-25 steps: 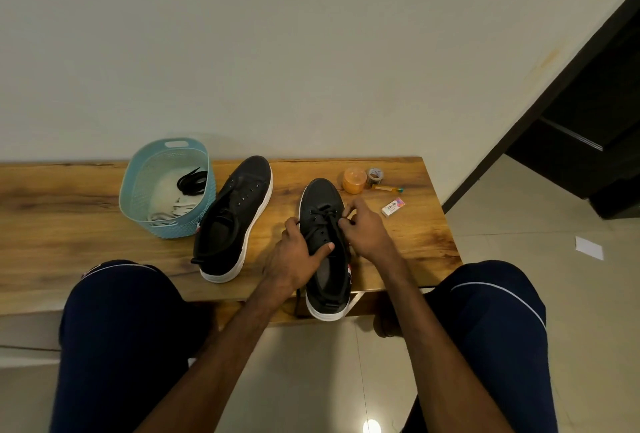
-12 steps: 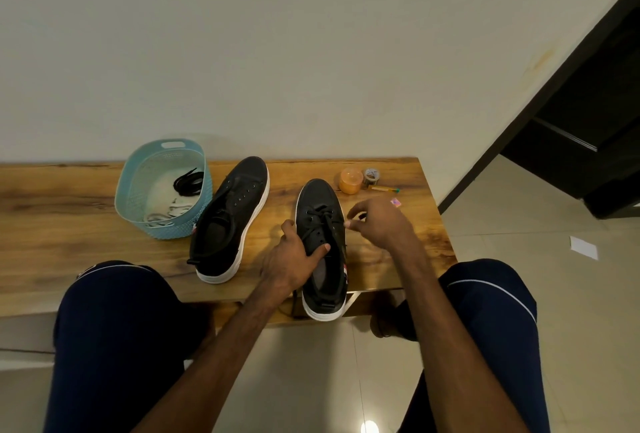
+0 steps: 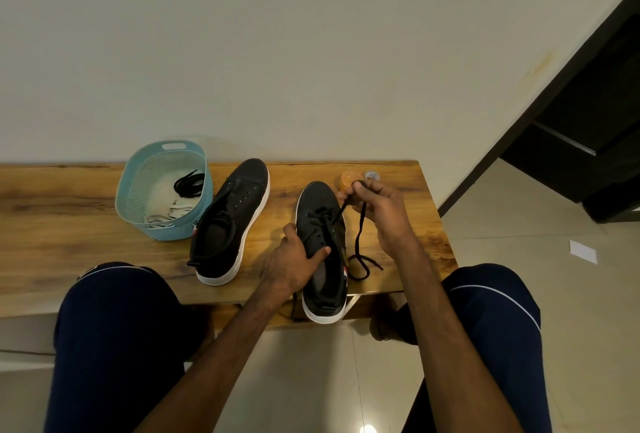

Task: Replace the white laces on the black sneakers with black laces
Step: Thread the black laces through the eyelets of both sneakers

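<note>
Two black sneakers with white soles lie on the wooden bench (image 3: 69,224). My left hand (image 3: 294,264) grips the right sneaker (image 3: 320,204) at its opening, thumb across the tongue. My right hand (image 3: 379,207) pinches a black lace (image 3: 358,235) above the shoe's toe; the lace runs taut from the eyelets up to my fingers, and its loose end curls on the bench beside the shoe. The left sneaker (image 3: 235,214) lies unlaced next to a light blue basket (image 3: 138,183) that holds white laces (image 3: 169,212) and a second black lace (image 3: 188,185).
A small orange container (image 3: 346,180) and a small round tin (image 3: 371,175) stand at the bench's far right, behind my right hand. The wall is just behind the bench. My knees flank the bench's front edge. A dark doorway is at the right.
My right hand has moved from the shoe's eyelets up and away toward the far right, drawing the black lace out through the shoe. My left hand has stayed on the sneaker.
</note>
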Demonstrator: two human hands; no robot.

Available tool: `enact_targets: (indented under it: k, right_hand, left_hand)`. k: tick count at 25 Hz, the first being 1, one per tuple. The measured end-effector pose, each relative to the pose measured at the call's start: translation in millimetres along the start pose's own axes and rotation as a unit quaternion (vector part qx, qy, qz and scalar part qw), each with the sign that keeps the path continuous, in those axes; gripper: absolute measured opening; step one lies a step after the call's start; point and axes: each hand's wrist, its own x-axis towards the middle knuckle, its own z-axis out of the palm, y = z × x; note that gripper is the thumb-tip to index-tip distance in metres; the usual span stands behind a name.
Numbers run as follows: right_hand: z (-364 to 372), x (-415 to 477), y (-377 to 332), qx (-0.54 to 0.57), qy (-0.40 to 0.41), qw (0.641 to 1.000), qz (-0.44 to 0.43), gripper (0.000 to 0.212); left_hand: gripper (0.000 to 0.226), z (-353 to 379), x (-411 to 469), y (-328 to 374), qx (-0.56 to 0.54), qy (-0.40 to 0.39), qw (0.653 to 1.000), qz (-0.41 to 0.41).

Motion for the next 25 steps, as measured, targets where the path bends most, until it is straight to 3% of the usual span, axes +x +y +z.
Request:
enact_targets:
  k: [2,5,7,9,11,15,17,18,21,23,25]
  right_hand:
    - [5,0,11,-0.034,0.038,0.998,0.02,0.019]
    - [4,1,33,-0.228,0.098,0.969,0.012,0.021]
    - [2,1,43,-0.361,0.031,0.932,-0.002,0.03]
    - [3,1,47,-0.419,-0.047,0.907,0.021,0.028]
    - [3,2,48,-0.443,-0.058,0.893,0.052,0.022]
    - [-13,7,41,-0.516,-0.034,0.854,0.05,0.032]
    - [-26,5,38,-0.503,0.017,0.864,0.022,0.028]
    - [-34,3,38,-0.463,0.047,0.885,0.026,0.025]
    - [-47,-10,43,-0.249,0.132,0.951,0.128,0.022]
    - [-51,-17,45,-0.155,0.115,0.96,0.204,0.021]
    - [-51,-19,45,-0.181,0.049,0.953,0.238,0.016]
  left_hand:
    - [0.082,0,0,0,0.005,-0.001,1.0,-0.002]
    - [0.079,1,0,0,0.001,0.005,1.0,0.0]
    - [0.076,0,0,1,0.017,0.022,0.999,0.02]
    - [0.071,-2,-1,2,0.063,0.052,0.995,0.052]
    - [0.065,-4,-3,5,0.102,0.066,0.99,0.071]
    - [0.052,-13,-9,9,0.187,0.059,0.975,0.1]
    - [0.046,-18,-12,12,0.258,0.079,0.955,0.123]
    - [0.044,-20,-13,14,0.294,0.093,0.942,0.133]
    - [0.04,-27,-14,16,0.344,0.108,0.922,0.142]
    - [0.04,-30,-14,16,0.345,0.106,0.923,0.132]
    - [0.041,-31,-14,15,0.331,0.1,0.93,0.122]
